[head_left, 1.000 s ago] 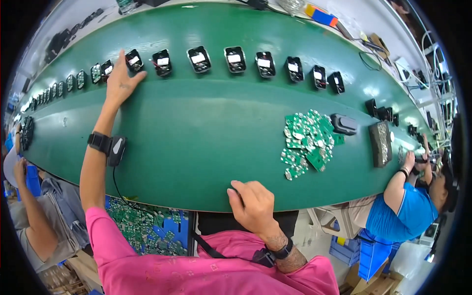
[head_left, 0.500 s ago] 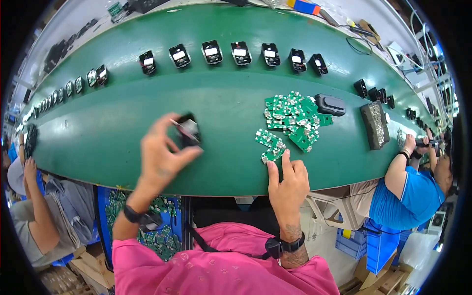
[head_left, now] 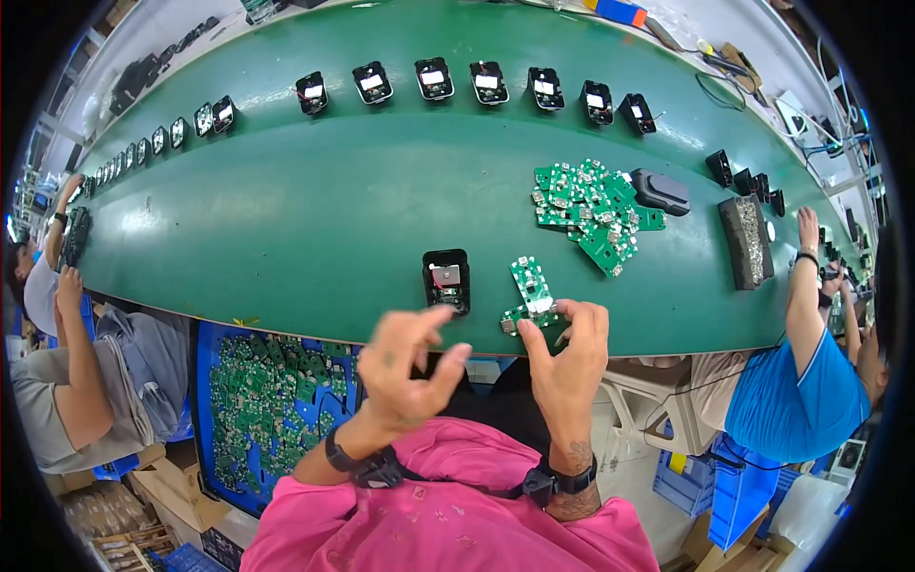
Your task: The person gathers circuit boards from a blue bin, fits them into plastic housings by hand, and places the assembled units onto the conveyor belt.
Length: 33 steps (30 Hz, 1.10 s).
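Observation:
A black plastic housing lies open side up near the table's front edge, with a silvery block and red wire inside. Just below it hovers my left hand, slightly blurred, its fingers apart and nothing between them. To the right, two green circuit boards overlap. My right hand has thumb and index finger around the lower one, a circuit board partly covered by the fingers. Beyond them is a heap of green circuit boards, with a dark grey plastic case against its right side.
Open black housings stand in a row along the far side of the green table. A dark foam block lies at right. A blue bin of circuit boards sits below the edge at left. Co-workers sit on both sides.
The housing came down toward me onto the table, and my left hand let go of it. My right thumb and index finger closed round the lower board; the upper board turned more upright.

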### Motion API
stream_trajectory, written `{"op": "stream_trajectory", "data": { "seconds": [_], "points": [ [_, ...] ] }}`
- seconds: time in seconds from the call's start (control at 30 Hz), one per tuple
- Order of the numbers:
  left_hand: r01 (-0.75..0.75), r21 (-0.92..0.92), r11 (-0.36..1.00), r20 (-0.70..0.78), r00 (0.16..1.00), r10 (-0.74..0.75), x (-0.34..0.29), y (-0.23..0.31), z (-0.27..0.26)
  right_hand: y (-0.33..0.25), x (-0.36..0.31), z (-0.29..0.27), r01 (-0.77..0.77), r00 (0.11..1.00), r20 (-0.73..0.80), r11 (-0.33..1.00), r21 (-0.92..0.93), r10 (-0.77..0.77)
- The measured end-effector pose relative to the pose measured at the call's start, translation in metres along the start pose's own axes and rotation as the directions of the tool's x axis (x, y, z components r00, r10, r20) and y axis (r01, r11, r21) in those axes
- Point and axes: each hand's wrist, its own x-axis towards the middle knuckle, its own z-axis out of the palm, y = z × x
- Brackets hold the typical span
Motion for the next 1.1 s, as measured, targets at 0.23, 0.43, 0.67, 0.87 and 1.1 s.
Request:
{"op": "stream_trajectory", "data": {
  "seconds": [0.23, 0.43, 0.67, 0.87, 1.1],
  "points": [
    [0.218, -0.058, 0.974, -0.071, 0.972, -0.222, -0.004, -0.009, 0.005, 0.026, 0.007, -0.031, -0.488, 0.872, 0.303, 0.746, 0.454, 0.385],
    [0.270, -0.083, 0.959, -0.114, 0.954, -0.278, 0.018, -0.018, 0.001, 0.042, 0.015, -0.056, -0.565, 0.824, 0.436, 0.479, 0.672, 0.361],
    [0.223, -0.122, 0.967, -0.124, 0.963, -0.237, 0.027, -0.033, 0.017, -0.042, 0.041, 0.016, -0.533, 0.846, 0.502, 0.317, 0.784, 0.180],
    [0.285, -0.263, 0.922, -0.065, 0.948, -0.312, 0.025, -0.034, 0.015, -0.049, 0.042, 0.034, -0.525, 0.850, 0.485, 0.415, 0.743, 0.208],
    [0.281, -0.276, 0.919, -0.044, 0.952, -0.304, 0.026, -0.035, 0.010, -0.050, 0.039, 0.039, -0.524, 0.846, 0.497, 0.482, 0.702, 0.194]
  ]
}}
